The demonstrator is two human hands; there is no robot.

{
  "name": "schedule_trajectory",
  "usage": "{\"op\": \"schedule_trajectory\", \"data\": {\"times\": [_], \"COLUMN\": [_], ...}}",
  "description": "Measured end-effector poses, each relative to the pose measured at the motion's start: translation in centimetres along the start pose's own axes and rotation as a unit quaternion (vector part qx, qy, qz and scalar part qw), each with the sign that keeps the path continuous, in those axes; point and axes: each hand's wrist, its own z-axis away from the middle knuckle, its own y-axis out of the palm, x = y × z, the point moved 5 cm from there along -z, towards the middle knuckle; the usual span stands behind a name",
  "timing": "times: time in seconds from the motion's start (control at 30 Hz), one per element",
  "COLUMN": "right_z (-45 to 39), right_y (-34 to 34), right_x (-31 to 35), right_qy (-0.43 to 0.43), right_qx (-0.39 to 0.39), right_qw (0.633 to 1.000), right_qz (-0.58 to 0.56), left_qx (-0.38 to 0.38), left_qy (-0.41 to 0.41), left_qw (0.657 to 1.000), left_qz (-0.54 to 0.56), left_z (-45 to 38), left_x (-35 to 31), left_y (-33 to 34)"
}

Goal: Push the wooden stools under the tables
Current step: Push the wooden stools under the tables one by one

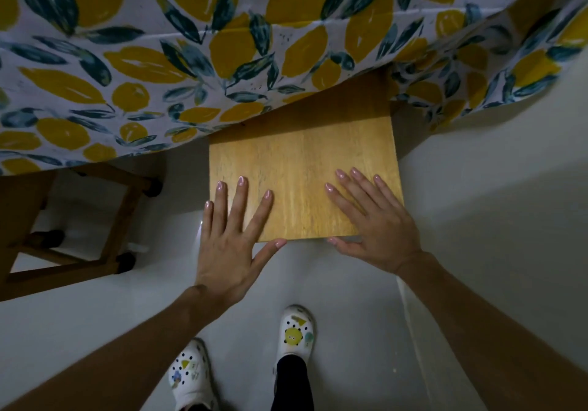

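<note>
Nearest the camera, two white clogs [294,334] dotted with charms, planted on a pale grey floor [477,251]. Just beyond, left hand [230,245] laid flat over the near left corner of the wooden stool [302,168], fingers straight and spread, little finger hanging off the left edge, thumb against the front edge. Right hand [375,219] flat on the near right part of the seat, fingers straight and fanned slightly apart, thumb hooked along the front edge. Seat square, honey-coloured, grain running front to back, far half already in shadow beneath the hanging lemon-print tablecloth [191,44]. Off to the left, a second stool frame [79,235] under the same cloth, dark rungs and black foot caps showing. Farthest up, cloth draped over the table, yellow lemons and dark green leaves filling the top.
</note>
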Motion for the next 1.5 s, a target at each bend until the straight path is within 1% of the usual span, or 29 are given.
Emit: {"op": "schedule_trajectory", "data": {"times": [0.07, 0.17, 0.4, 0.5, 0.67, 0.8, 1.03, 1.23, 1.33, 1.4, 1.47, 1.5], "right_z": [-0.7, -2.0, -4.9, -6.2, -8.1, -9.0, -9.1, -9.2, -9.3, -9.4, -9.1, -9.3], "right_y": [0.0, -0.1, -0.1, 0.1, 0.4, 0.5, 0.2, 0.1, -0.2, -0.2, -0.7, -0.9], "right_x": [-1.9, -3.9, -6.5, -6.7, -6.7, -7.3, -7.1, -6.8, -6.1, -4.8, -3.2, -1.5], "right_qy": [-0.019, -0.025, -0.047, -0.034, -0.008, -0.001, -0.002, -0.001, 0.029, 0.082, 0.144, 0.162], "right_qx": [0.016, 0.034, 0.066, 0.079, 0.073, 0.104, 0.103, 0.15, 0.176, 0.19, 0.174, 0.152], "right_qw": [1.0, 0.999, 0.997, 0.996, 0.997, 0.994, 0.994, 0.988, 0.983, 0.978, 0.974, 0.975], "right_qz": [0.001, -0.006, -0.006, -0.004, -0.016, -0.029, -0.034, -0.033, -0.032, -0.021, -0.015, -0.022], "left_qx": [-0.01, -0.02, -0.037, -0.031, -0.024, -0.021, -0.017, 0.005, 0.034, 0.057, 0.053, 0.034], "left_qy": [-0.015, -0.032, -0.053, -0.043, -0.026, -0.026, -0.022, -0.011, 0.017, 0.062, 0.1, 0.103], "left_qw": [1.0, 0.999, 0.998, 0.999, 0.999, 0.999, 1.0, 1.0, 0.998, 0.992, 0.986, 0.987], "left_qz": [0.004, 0.005, 0.007, 0.008, 0.001, -0.006, 0.0, 0.014, 0.047, 0.097, 0.122, 0.123], "left_z": [-0.9, -2.4, -5.2, -6.6, -8.8, -9.7, -9.8, -9.7, -9.6, -9.2, -8.5, -7.6], "left_x": [-1.1, -2.0, -2.3, -1.3, 0.6, 0.8, 0.8, 1.0, 1.6, 2.7, 3.7, 4.9], "left_y": [0.2, 0.3, -0.1, -0.7, -1.6, -1.9, -2.0, -2.1, -2.7, -3.5, -4.1, -4.4]}}
